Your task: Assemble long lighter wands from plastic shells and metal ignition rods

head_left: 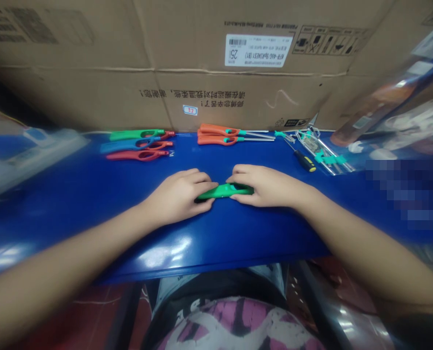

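Note:
A green plastic lighter body lies on the blue table in front of me. My left hand is closed over its left end, fingers curled on top. Gripping the right end, my right hand has its fingers wrapped round the handle part. Both hands press the piece against the table top. Most of the green piece is hidden under my fingers.
At the back left lie green, blue and red lighters. Two orange lighters with metal tubes lie at the back middle. A black-and-yellow screwdriver and a bag of green parts sit right. Cardboard boxes wall the back.

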Tool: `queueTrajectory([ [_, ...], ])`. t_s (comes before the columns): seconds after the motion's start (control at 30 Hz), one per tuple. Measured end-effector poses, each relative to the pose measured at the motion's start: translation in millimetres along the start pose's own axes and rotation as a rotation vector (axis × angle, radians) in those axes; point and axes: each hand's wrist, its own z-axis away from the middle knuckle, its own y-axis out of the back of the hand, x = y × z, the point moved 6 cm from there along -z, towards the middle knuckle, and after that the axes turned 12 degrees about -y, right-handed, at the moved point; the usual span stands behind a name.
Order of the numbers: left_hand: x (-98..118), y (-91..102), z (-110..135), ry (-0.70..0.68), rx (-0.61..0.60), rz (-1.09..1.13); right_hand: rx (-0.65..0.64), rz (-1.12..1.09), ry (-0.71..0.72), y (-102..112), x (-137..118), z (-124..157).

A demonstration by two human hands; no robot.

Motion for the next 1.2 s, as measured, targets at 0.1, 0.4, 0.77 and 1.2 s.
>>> queueTrajectory([
  [0.1, 0.0, -2.9, 1.1, -0.024, 0.020, -0.050, 0.004, 0.011, 0.014, 0.9, 0.6, -0.5],
  [0.4, 1.7, -0.3, 1.5, -0.014, 0.111, 0.071, 0.023, -0.023, 0.146, -0.4, -2.0, 1.4],
  [0.77, -8.8, 0.9, 1.7, 0.035, 0.088, 0.067, 0.070, -0.030, 0.069, 11.2, 14.6, 0.9],
  [1.2, -24.1, -8.8, 7.2, 0.511, 0.216, 0.721, 0.163, 0.058, -0.024, 17.1, 24.5, -1.6],
])
